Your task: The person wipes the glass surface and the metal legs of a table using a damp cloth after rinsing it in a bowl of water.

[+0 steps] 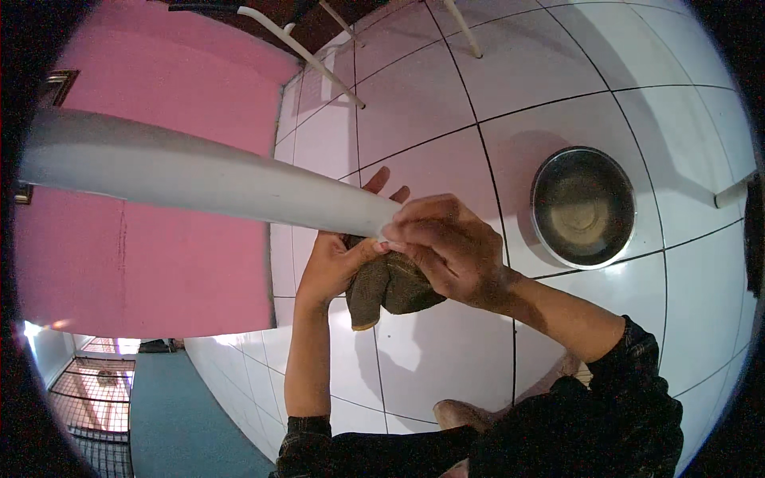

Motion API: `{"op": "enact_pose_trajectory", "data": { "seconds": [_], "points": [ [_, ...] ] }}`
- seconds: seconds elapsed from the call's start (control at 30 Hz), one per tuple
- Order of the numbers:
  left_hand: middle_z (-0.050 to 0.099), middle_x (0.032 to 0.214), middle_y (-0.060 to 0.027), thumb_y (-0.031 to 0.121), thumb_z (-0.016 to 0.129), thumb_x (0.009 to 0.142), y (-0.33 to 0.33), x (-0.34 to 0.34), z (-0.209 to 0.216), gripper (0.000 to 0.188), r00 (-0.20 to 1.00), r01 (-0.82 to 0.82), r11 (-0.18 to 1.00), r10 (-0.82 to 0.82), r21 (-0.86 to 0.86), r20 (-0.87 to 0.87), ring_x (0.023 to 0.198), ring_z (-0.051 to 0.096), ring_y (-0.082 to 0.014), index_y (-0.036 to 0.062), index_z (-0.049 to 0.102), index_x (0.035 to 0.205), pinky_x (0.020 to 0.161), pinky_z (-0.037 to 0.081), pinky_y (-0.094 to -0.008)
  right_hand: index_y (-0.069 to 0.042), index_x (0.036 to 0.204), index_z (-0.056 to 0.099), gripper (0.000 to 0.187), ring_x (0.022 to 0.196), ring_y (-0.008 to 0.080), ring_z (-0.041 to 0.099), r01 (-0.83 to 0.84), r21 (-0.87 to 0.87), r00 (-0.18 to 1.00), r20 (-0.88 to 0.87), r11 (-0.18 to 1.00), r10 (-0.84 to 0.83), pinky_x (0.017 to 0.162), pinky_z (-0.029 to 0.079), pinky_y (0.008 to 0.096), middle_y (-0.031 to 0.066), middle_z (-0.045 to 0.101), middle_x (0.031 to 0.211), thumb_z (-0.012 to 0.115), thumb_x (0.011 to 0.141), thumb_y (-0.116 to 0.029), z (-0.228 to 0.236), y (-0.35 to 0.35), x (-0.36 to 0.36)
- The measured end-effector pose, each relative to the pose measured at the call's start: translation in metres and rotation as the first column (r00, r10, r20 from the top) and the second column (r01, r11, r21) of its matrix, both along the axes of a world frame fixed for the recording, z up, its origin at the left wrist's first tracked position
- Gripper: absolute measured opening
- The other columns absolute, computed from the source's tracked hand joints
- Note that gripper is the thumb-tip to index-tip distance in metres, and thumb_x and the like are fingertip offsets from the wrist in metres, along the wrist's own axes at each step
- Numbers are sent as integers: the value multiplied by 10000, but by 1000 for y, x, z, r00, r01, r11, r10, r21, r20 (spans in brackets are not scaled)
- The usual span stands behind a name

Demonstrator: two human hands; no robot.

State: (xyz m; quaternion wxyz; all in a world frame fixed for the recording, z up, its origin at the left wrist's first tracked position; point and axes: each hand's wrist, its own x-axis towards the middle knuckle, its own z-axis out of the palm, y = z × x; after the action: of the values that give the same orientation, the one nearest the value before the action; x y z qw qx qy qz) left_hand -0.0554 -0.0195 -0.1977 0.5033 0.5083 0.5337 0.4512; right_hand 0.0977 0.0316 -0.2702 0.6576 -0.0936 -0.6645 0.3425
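Observation:
A thick pale grey pole (231,177) runs in from the left and ends at my hands, over the middle of the view. Behind its end is my left hand (333,267), with fingertips showing past the far side and the thumb toward the right hand. A dark brown cloth (410,288) with a yellowish edge hangs beneath, held in my left hand. My right hand (454,247) is closed, its fingertips pinched together at the pole's end beside my left thumb. What those fingertips hold is hidden.
A round metal basin (627,191) with liquid in it stands on the white tiled floor (558,319) to the right. Pale furniture legs (464,30) stand at the far side. A pink wall (183,271) rises on the left, with a barred opening (96,390) at the lower left.

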Motion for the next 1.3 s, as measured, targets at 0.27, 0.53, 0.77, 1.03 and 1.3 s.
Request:
{"op": "enact_pose_trajectory", "data": {
  "seconds": [0.27, 0.53, 0.77, 1.03, 1.3],
  "points": [
    [442, 1378, -129, 134, 737, 770, -6, 1, 12, 495, 971, -95, 988, 65, -123, -229, 1178, 514, -243, -34, 526, 1185, 968, 450, -364, -101, 1079, 558, 466, 920, 339, 581, 32, 218, 999, 2, 975, -33, 774, 523, 402, 132, 567, 1036, 667, 636, -5, 6, 7, 0],
    [471, 1345, -138, 139, 740, 761, -4, 2, 18, 503, 886, -250, 924, 97, -291, -454, 1172, 525, -258, -43, 520, 1175, 956, 465, -375, -42, 1018, 607, 333, 854, 203, 615, 82, 287, 993, 56, 955, -102, 728, 541, 347, 74, 575, 975, 696, 704, 25, 31, 9, -2],
    [492, 1326, -138, 159, 703, 805, -2, 1, 5, 427, 980, -21, 1000, 17, -15, -199, 1076, 554, -192, -21, 543, 1158, 879, 483, -329, -28, 1018, 553, 445, 948, 333, 562, 24, 293, 989, 131, 956, -65, 750, 532, 426, 131, 525, 1057, 686, 594, -59, -8, 3, -1],
    [568, 1198, -131, 184, 731, 784, -7, -6, 6, 475, 954, -146, 987, 123, -66, -274, 1048, 561, -189, -22, 535, 1166, 871, 481, -327, -1, 987, 592, 301, 881, 215, 609, 99, 294, 987, 94, 951, -132, 749, 543, 359, 78, 567, 949, 693, 704, 14, 20, 4, -1],
    [545, 1254, -117, 165, 728, 787, -8, -15, -1, 496, 861, -111, 994, 84, -23, -502, 1066, 546, -193, -16, 520, 1199, 896, 468, -335, -42, 1035, 543, 403, 944, 341, 562, -50, 255, 999, 30, 966, 44, 752, 531, 408, 125, 550, 1060, 676, 657, -83, 44, 10, -4]
  ]
}}
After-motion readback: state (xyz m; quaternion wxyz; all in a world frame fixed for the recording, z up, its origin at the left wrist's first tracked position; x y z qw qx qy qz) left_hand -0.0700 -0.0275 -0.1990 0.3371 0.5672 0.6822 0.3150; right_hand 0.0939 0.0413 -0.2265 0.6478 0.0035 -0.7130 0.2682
